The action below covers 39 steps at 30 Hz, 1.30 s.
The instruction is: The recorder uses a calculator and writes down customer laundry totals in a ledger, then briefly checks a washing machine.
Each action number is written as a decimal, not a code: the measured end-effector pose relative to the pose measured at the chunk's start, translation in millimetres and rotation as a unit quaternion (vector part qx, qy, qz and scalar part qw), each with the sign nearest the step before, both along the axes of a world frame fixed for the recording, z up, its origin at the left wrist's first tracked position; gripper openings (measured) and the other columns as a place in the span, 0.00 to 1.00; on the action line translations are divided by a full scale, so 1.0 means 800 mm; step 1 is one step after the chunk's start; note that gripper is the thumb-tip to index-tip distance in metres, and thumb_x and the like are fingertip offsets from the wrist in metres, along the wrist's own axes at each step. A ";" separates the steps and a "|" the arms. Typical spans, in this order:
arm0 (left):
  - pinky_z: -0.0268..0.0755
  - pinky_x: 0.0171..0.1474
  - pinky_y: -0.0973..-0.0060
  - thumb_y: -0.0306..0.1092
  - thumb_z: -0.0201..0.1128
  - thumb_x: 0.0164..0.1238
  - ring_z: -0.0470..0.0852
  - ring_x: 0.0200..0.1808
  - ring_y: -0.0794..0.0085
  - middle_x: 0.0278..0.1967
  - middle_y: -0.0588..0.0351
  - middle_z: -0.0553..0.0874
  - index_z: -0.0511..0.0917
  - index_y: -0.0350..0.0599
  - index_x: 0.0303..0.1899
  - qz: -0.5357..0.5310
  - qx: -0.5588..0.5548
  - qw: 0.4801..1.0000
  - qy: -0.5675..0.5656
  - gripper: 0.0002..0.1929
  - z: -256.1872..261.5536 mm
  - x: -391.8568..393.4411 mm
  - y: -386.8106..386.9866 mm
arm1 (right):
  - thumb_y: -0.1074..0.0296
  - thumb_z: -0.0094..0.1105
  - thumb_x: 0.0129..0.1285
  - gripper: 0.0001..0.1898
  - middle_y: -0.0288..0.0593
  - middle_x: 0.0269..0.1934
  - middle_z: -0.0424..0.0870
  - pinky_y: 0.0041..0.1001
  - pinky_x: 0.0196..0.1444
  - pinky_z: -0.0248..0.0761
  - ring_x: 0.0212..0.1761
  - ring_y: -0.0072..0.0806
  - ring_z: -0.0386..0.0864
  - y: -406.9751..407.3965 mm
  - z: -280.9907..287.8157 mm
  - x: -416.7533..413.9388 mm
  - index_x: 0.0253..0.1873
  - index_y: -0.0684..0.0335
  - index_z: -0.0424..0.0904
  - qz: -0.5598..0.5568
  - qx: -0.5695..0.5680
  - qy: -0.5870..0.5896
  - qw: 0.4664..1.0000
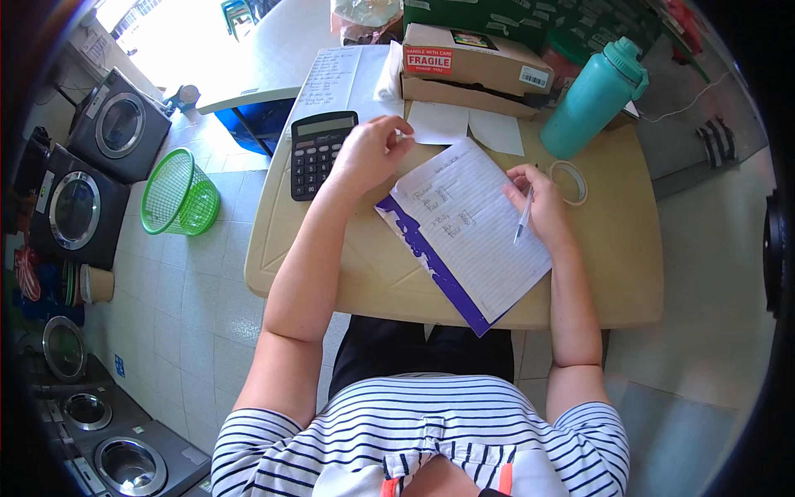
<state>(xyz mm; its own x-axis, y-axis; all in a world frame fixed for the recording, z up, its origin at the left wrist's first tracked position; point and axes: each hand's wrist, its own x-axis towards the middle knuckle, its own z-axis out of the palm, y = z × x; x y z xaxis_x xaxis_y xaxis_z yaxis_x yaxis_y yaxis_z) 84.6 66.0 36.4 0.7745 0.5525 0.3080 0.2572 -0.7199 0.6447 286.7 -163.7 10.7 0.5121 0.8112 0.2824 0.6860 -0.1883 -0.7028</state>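
Note:
A lined notebook (pixel 478 230) with handwriting and a torn purple cover edge lies tilted on the cream plastic table (pixel 292 267). My right hand (pixel 537 202) rests at its right edge, a clear ballpoint pen (pixel 525 217) held with the tip pointing down over the page. Above the notebook's upper left corner is my left hand (pixel 376 152), fingers curled; whether it pinches anything is unclear. Beside its wrist sits a black desk calculator (pixel 313 164). Loose white papers (pixel 438 122) lie just beyond the notebook. A roll of tape (pixel 568 183) lies to the right of my right hand.
A teal water bottle (pixel 593 102) stands at the back right, beside a cardboard box (pixel 475 59). A handwritten sheet (pixel 335 77) lies back left. On the floor at left stands a green plastic basket (pixel 180 192), near several front-loading machines (pixel 74 211).

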 end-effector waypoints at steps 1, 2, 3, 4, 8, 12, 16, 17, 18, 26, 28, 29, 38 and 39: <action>0.76 0.38 0.65 0.35 0.66 0.64 0.82 0.31 0.60 0.29 0.49 0.81 0.83 0.43 0.41 0.037 0.011 0.999 -0.025 0.08 -0.001 -0.001 0.006 | 0.67 0.70 0.60 0.14 0.50 0.37 0.84 0.33 0.42 0.76 0.37 0.37 0.82 0.001 0.001 -0.001 0.47 0.66 0.80 0.001 0.002 0.000 1.000; 0.75 0.37 0.65 0.36 0.67 0.64 0.81 0.30 0.59 0.29 0.50 0.81 0.84 0.44 0.41 0.066 0.043 0.996 -0.051 0.08 0.000 -0.003 0.013 | 0.67 0.71 0.60 0.14 0.50 0.37 0.84 0.33 0.42 0.76 0.38 0.38 0.82 0.001 0.001 -0.002 0.47 0.66 0.80 -0.004 -0.002 -0.003 1.000; 0.75 0.38 0.66 0.36 0.67 0.64 0.81 0.30 0.60 0.29 0.51 0.81 0.84 0.46 0.39 0.109 0.034 0.992 -0.060 0.07 -0.001 -0.005 0.020 | 0.68 0.71 0.59 0.14 0.50 0.37 0.84 0.33 0.43 0.76 0.38 0.38 0.82 0.001 0.003 -0.003 0.47 0.66 0.80 -0.007 -0.005 -0.005 1.000; 0.74 0.42 0.65 0.37 0.67 0.64 0.82 0.35 0.60 0.30 0.53 0.82 0.84 0.48 0.40 0.160 0.046 0.984 -0.064 0.07 -0.005 -0.009 0.030 | 0.68 0.71 0.59 0.14 0.50 0.37 0.84 0.33 0.43 0.76 0.38 0.38 0.82 0.001 0.004 -0.004 0.47 0.66 0.80 -0.006 -0.002 -0.006 1.000; 0.58 0.66 0.51 0.51 0.68 0.61 0.70 0.63 0.52 0.55 0.53 0.77 0.81 0.57 0.53 0.317 0.109 0.942 -0.003 0.20 -0.012 -0.022 0.051 | 0.69 0.71 0.59 0.14 0.51 0.38 0.84 0.34 0.43 0.76 0.39 0.40 0.83 0.000 0.005 -0.006 0.46 0.66 0.80 -0.010 -0.003 -0.015 1.000; 0.53 0.68 0.45 0.57 0.71 0.57 0.60 0.70 0.50 0.64 0.51 0.69 0.75 0.58 0.61 0.335 0.077 0.937 0.062 0.32 -0.015 -0.021 0.050 | 0.68 0.72 0.58 0.15 0.53 0.39 0.84 0.35 0.44 0.76 0.40 0.42 0.83 -0.001 0.007 -0.009 0.47 0.66 0.80 -0.015 -0.007 -0.026 1.000; 0.45 0.68 0.29 0.59 0.74 0.53 0.52 0.74 0.50 0.68 0.51 0.62 0.69 0.59 0.66 0.310 0.046 0.942 0.117 0.39 -0.006 -0.017 0.029 | 0.66 0.73 0.57 0.15 0.53 0.37 0.82 0.37 0.42 0.75 0.38 0.45 0.81 -0.004 0.007 -0.008 0.44 0.66 0.78 -0.022 -0.004 -0.055 0.998; 0.44 0.67 0.26 0.58 0.75 0.52 0.50 0.75 0.51 0.68 0.52 0.61 0.69 0.60 0.66 0.312 0.042 0.940 0.132 0.40 -0.007 -0.018 0.029 | 0.65 0.73 0.57 0.16 0.53 0.35 0.81 0.39 0.40 0.74 0.37 0.46 0.80 -0.005 0.010 -0.010 0.43 0.66 0.76 -0.028 -0.025 -0.086 0.996; 0.44 0.66 0.23 0.57 0.75 0.51 0.48 0.75 0.51 0.69 0.52 0.60 0.69 0.60 0.66 0.313 0.039 0.938 0.146 0.40 -0.007 -0.018 0.030 | 0.64 0.73 0.57 0.16 0.53 0.34 0.79 0.41 0.38 0.72 0.35 0.48 0.79 -0.006 0.012 -0.012 0.41 0.65 0.74 -0.035 -0.047 -0.118 0.991; 0.44 0.68 0.25 0.51 0.76 0.51 0.45 0.77 0.49 0.72 0.52 0.57 0.68 0.60 0.66 0.329 0.020 0.937 0.117 0.40 -0.014 -0.023 0.028 | 0.65 0.72 0.58 0.17 0.51 0.30 0.76 0.41 0.33 0.68 0.29 0.46 0.75 -0.010 0.008 -0.037 0.35 0.65 0.68 -0.041 -0.060 -0.132 0.989; 0.42 0.67 0.25 0.50 0.75 0.54 0.46 0.76 0.52 0.71 0.52 0.57 0.71 0.59 0.64 0.346 0.066 0.929 0.112 0.35 -0.015 -0.021 0.027 | 0.65 0.71 0.59 0.16 0.51 0.29 0.76 0.41 0.33 0.68 0.29 0.47 0.75 -0.008 0.008 -0.038 0.36 0.65 0.68 -0.038 -0.060 -0.134 0.989; 0.42 0.67 0.25 0.50 0.75 0.54 0.46 0.76 0.52 0.71 0.52 0.57 0.71 0.59 0.64 0.347 0.068 0.929 0.111 0.35 -0.017 -0.019 0.028 | 0.66 0.70 0.60 0.15 0.52 0.30 0.76 0.42 0.34 0.68 0.30 0.48 0.76 -0.008 0.008 -0.038 0.36 0.64 0.69 -0.036 -0.060 -0.130 0.989; 0.57 0.65 0.56 0.38 0.70 0.59 0.69 0.62 0.55 0.52 0.56 0.77 0.84 0.56 0.43 0.168 0.189 0.956 -0.151 0.10 -0.015 0.010 -0.010 | 0.78 0.63 0.58 0.10 0.52 0.40 0.77 0.43 0.41 0.72 0.41 0.50 0.77 0.004 -0.003 -0.042 0.40 0.64 0.70 0.017 0.023 -0.179 0.983; 0.58 0.65 0.57 0.38 0.69 0.59 0.70 0.61 0.56 0.50 0.56 0.78 0.84 0.56 0.41 0.146 0.181 0.960 -0.154 0.09 -0.014 0.010 -0.013 | 0.80 0.62 0.57 0.10 0.52 0.42 0.78 0.42 0.44 0.72 0.44 0.51 0.77 0.006 -0.004 -0.042 0.41 0.65 0.71 0.028 0.027 -0.174 0.984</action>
<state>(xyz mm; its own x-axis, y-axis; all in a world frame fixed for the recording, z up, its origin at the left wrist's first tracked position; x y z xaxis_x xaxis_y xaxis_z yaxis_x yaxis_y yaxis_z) 92.3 55.9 24.9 0.4434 0.5462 0.7107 0.3200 -0.8371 0.4438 252.8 -159.0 7.5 0.3317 0.8147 0.4757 0.8951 -0.1125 -0.4315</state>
